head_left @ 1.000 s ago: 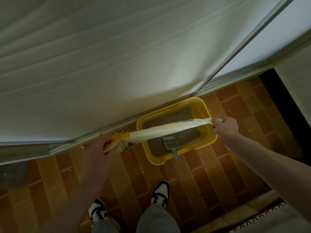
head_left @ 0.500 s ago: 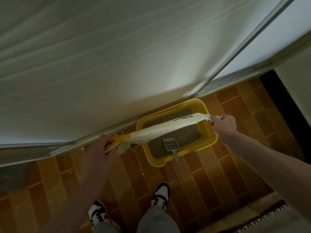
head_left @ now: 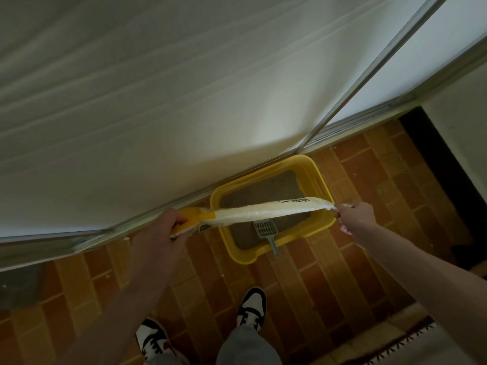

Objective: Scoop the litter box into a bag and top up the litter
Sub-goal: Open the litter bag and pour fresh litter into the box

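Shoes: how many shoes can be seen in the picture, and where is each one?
2. The left shoe stands on the brick floor at the bottom edge; the right shoe stands nearer the yellow litter box. Trouser legs partly cover both.

You are looking at a dim, yellow-tinted picture. The strongest light is a soft glow on the pale curtain [head_left: 263,122] above and between your hands, with a brighter pane beyond your right hand [head_left: 357,218]. The tiled floor [head_left: 342,272] below your hands lies in shadow. Straight lines bow toward the edges, and your left hand [head_left: 160,235] and forearms look slightly soft.
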A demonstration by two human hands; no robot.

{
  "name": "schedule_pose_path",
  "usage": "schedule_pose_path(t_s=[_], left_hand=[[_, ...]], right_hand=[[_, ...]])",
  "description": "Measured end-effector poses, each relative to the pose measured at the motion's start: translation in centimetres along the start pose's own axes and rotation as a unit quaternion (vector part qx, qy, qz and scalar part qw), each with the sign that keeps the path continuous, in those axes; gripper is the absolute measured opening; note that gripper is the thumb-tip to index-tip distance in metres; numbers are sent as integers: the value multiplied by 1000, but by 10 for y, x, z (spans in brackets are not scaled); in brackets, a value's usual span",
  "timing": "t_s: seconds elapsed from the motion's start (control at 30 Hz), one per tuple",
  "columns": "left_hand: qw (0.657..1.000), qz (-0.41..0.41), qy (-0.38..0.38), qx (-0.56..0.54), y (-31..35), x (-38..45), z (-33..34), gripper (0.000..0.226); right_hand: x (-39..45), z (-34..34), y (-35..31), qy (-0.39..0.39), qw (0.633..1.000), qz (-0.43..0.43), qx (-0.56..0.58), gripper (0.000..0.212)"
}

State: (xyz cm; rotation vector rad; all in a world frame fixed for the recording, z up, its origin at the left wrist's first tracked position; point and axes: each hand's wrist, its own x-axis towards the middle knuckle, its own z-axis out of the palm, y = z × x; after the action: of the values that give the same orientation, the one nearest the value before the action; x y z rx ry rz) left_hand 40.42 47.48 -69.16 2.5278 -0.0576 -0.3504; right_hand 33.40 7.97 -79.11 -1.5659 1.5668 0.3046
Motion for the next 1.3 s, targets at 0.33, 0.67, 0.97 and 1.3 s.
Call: schedule_pose_path(t_s=[0.33,0.67,0.97,1.3], left_hand=[[999,51,-15,11,8,9,-7,16],[993,106,-26,45,11,16,-19,14],[996,83,-19,22,14,9,-16,18],[998,67,2,8,-1,3,-9,22]], right_hand=[[4,6,6,-30,999,39,19,15],[5,13,17,-45,998,27,36,19],[5,7,11,-33,998,15,57,21],[5,10,1,-30,999,-26,34,31]])
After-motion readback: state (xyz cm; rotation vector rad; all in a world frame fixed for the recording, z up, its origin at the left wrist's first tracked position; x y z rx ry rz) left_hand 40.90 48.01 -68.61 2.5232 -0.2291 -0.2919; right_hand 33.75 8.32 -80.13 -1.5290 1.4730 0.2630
